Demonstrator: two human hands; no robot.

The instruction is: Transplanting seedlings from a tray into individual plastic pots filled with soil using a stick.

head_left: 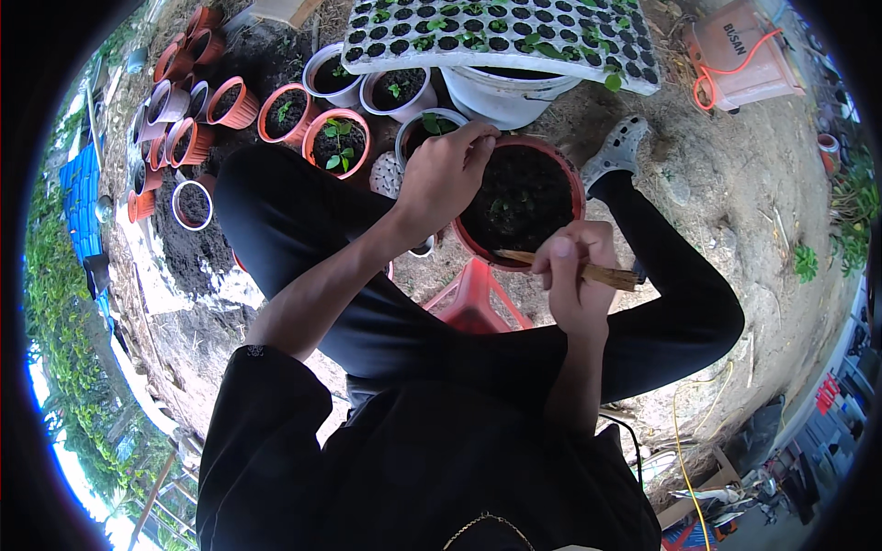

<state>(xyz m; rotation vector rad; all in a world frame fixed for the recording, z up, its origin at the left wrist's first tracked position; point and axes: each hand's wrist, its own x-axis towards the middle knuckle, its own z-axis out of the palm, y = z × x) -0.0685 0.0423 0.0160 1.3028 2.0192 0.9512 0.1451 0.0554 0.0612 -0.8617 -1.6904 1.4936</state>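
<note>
A round reddish-brown pot [581,188] full of dark soil stands between my legs, with a small green seedling [514,204] low in its middle. My right hand [581,275] is closed round a flat wooden stick [608,275], whose pointed end lies over the pot's near rim. At the upper left rim is my left hand [446,174], its thumb and fingertips pressed together. Whatever the left fingers hold, if anything, is too small to make out. Part of the far left rim is hidden behind that hand.
A white seedling tray [501,61] with several seedlings rests on a large white bucket [503,99]. Potted plants [337,142] and orange pots [232,103] stand to the left. Below is a red stool [473,298]; a pinkish container [742,57] with an orange cord sits far right.
</note>
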